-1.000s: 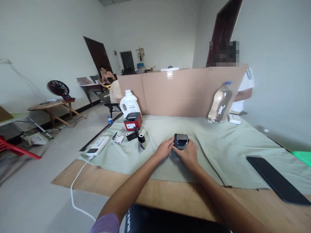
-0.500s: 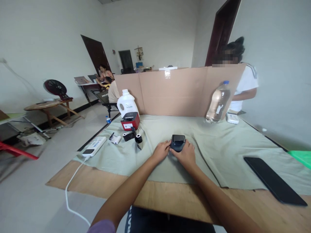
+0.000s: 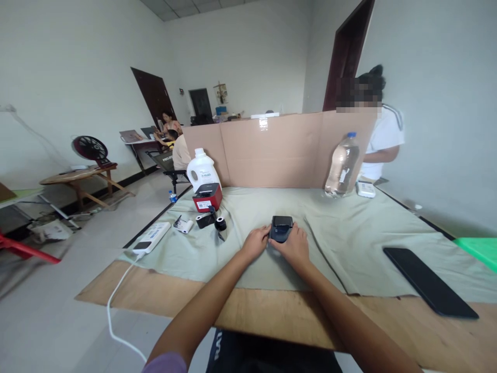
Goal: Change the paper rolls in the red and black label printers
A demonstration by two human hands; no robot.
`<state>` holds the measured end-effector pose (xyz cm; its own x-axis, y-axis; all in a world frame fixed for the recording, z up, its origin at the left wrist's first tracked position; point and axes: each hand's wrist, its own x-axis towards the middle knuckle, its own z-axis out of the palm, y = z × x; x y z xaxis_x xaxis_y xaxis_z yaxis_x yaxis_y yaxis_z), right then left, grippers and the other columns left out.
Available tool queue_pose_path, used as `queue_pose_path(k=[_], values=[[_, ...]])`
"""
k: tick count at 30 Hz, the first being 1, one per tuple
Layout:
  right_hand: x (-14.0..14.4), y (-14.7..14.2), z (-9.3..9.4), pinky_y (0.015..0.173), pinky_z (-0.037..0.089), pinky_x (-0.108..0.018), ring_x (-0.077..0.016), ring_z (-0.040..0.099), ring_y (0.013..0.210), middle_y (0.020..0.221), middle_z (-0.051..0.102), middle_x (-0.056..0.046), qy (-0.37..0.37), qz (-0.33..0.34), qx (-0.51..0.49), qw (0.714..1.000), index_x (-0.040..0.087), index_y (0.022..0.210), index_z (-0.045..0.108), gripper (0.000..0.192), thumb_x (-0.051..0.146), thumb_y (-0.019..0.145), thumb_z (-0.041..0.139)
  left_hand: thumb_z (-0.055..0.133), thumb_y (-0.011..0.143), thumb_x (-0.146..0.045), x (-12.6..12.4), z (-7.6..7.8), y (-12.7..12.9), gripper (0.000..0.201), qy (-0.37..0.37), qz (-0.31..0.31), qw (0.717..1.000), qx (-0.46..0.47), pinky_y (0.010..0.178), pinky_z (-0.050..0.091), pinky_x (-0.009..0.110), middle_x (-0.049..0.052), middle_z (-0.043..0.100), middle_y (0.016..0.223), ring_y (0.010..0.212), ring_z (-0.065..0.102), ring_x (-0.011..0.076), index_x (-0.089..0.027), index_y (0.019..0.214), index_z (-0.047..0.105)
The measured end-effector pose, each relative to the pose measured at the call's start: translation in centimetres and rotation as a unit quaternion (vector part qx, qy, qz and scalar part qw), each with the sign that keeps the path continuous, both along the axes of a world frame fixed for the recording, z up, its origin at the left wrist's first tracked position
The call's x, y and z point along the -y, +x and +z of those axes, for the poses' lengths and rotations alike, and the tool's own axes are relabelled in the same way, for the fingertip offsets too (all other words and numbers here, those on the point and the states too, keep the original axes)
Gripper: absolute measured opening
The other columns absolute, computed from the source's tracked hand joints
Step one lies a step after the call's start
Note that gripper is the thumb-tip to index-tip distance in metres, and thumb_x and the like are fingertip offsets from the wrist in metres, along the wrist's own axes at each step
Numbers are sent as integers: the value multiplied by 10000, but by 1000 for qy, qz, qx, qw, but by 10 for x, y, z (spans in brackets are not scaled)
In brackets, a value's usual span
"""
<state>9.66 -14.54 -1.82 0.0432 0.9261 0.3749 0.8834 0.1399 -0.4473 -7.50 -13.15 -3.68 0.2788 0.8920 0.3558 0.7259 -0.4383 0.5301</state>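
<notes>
A small black boxy device (image 3: pixel 282 224) with a glossy top rests on the grey-green cloth, between both hands. My right hand (image 3: pixel 295 246) wraps its right and near sides, the thumb lying across the front. Fingers bent together, my left hand (image 3: pixel 256 243) presses against its left edge; the fingertips are partly hidden there. To the left lie a black roll (image 3: pixel 220 224) with a loose strip, a dark roll-like piece (image 3: pixel 204 220) and a small white item (image 3: pixel 183 224). Behind them a red and black box-shaped device (image 3: pixel 208 199) stands before a white jug (image 3: pixel 202 168).
A white power bank (image 3: pixel 152 237) with a cable sits at the left edge. A large clear bottle (image 3: pixel 341 168) stands by the cardboard screen (image 3: pixel 272 155). A black flat slab (image 3: pixel 429 280) lies right. Another person (image 3: pixel 382 137) is behind the screen.
The whole view has shifted slightly as the head moved. Both hands keep the same hold on the black device, which has not visibly moved on the cloth.
</notes>
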Motion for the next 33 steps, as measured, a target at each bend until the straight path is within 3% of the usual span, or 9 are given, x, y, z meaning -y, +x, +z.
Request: queue_pose_path(k=[11,20,28,33], values=[[-3,-1,-6,931,404,-431,-395,539,1126,1162,594,-246,6,3,-11,1000,-3,1401,416,1022,625,673,764,493,832,-64,2,3,-1,654,-12,7,1000,-20,1184,401,407,40,606,1431,1336,561,223,-266,1451,545],[-10,-4,-13,989,363,-462,-394,502,1137,1204,563,-253,17,5,-52,998,-24,1419,368,1104,589,607,795,444,846,-31,-7,9,-2,592,-43,30,990,-134,1222,309,446,115,602,1420,1423,469,246,-176,1398,601],[-8,-3,-13,1008,368,-466,-399,510,1156,1200,569,-239,23,9,-64,998,14,1373,433,1027,627,618,765,429,884,-71,2,12,2,601,-65,55,990,-111,1218,302,478,77,556,1475,1443,441,249,-241,1448,548],[-8,-2,-12,1017,377,-460,-416,515,1160,1209,573,-258,21,8,-60,998,-1,1362,453,1020,616,615,773,447,856,-41,0,15,2,617,-54,45,990,-118,1237,263,489,53,577,1459,1438,448,249,-280,1404,596]])
